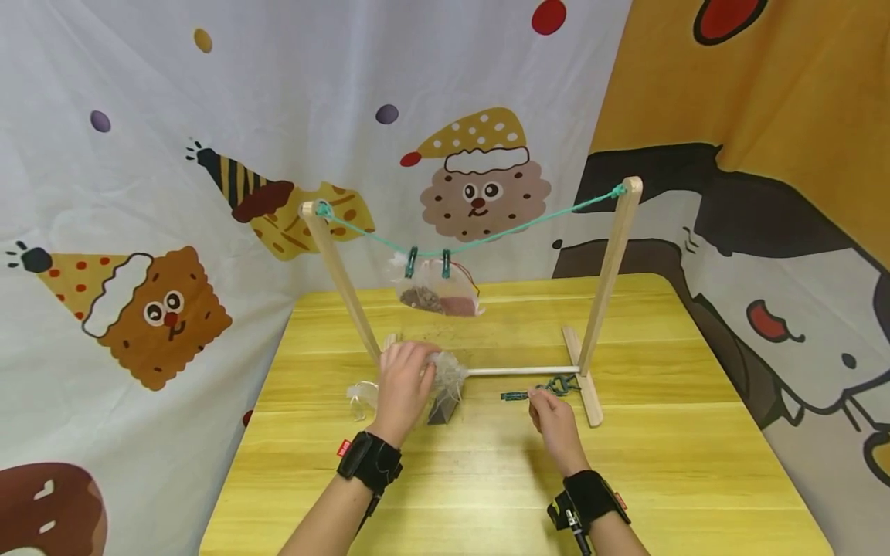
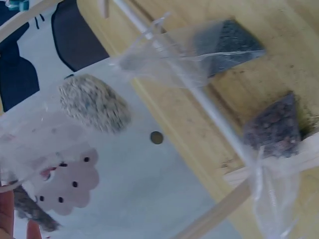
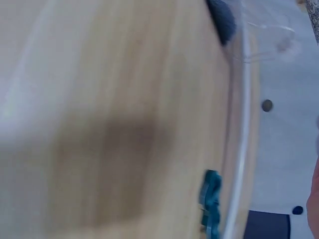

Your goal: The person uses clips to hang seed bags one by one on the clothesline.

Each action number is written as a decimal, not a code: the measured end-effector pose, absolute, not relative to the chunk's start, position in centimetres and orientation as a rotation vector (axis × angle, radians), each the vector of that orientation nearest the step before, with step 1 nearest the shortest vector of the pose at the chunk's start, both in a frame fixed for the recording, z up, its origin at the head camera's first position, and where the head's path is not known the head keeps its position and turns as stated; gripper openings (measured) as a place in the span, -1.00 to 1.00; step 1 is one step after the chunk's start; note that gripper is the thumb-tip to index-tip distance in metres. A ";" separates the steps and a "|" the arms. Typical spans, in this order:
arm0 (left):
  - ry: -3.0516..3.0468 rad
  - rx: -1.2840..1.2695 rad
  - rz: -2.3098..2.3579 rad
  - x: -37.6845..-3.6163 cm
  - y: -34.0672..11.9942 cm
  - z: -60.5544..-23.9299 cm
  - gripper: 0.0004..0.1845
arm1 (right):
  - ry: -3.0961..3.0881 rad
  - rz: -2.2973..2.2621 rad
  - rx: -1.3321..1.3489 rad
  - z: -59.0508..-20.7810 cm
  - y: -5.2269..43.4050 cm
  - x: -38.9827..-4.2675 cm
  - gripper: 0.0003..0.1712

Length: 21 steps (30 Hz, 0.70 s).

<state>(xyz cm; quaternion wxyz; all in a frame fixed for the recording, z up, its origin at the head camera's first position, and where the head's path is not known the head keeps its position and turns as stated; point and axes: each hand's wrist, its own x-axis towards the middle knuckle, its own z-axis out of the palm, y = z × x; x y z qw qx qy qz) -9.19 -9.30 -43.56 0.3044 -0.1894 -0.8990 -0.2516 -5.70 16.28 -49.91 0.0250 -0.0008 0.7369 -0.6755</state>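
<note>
Two hands work low centre of the head view: left hand (image 1: 403,384) curls over a mesh sachet (image 1: 447,380) on the table (image 1: 660,463) by the rack's (image 1: 612,262) left post. Right hand (image 1: 552,417) pinches a teal clip (image 1: 516,395), centre-right. Step reads as pick-up; next likely needs lifting the sachet to the string (image 1: 514,229) and spreading the clip.
</note>
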 end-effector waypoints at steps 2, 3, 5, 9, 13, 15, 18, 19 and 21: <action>-2.369 -0.526 -0.658 -9.2 -9.0 -42.9 -0.79 | 2.322 -2.094 -0.014 -48.9 16.5 -5.8 -0.48; -2.363 -0.543 -0.649 -9.3 -8.8 -42.6 -0.79 | 2.344 -2.096 -0.025 -48.5 16.7 -5.9 -0.49; -2.344 -0.586 -0.617 -9.3 -8.6 -41.8 -0.80 | 2.391 -2.104 -0.049 -47.8 17.0 -6.1 -0.50; -2.265 -0.693 -0.531 -9.5 -8.0 -39.8 -0.82 | 2.432 -2.145 -0.072 -46.6 17.4 -6.3 -0.54; -2.165 -0.747 -0.511 -10.0 -7.2 -37.3 -0.85 | 2.426 -2.157 -0.102 -46.3 17.4 -5.8 -0.56; -2.125 -0.758 -0.520 -10.5 -6.7 -36.0 -0.86 | 2.428 -2.152 -0.128 -46.3 17.4 -5.6 -0.56; -2.088 -0.767 -0.528 -11.2 -6.1 -34.4 -0.87 | 2.463 -2.130 -0.176 -46.6 17.6 -5.5 -0.58; -2.083 -0.765 -0.523 -11.4 -5.9 -34.0 -0.88 | 2.480 -2.127 -0.183 -46.7 17.7 -5.6 -0.59; -2.085 -0.756 -0.508 -11.8 -5.6 -33.5 -0.89 | 2.527 -2.114 -0.207 -46.7 18.0 -5.8 -0.61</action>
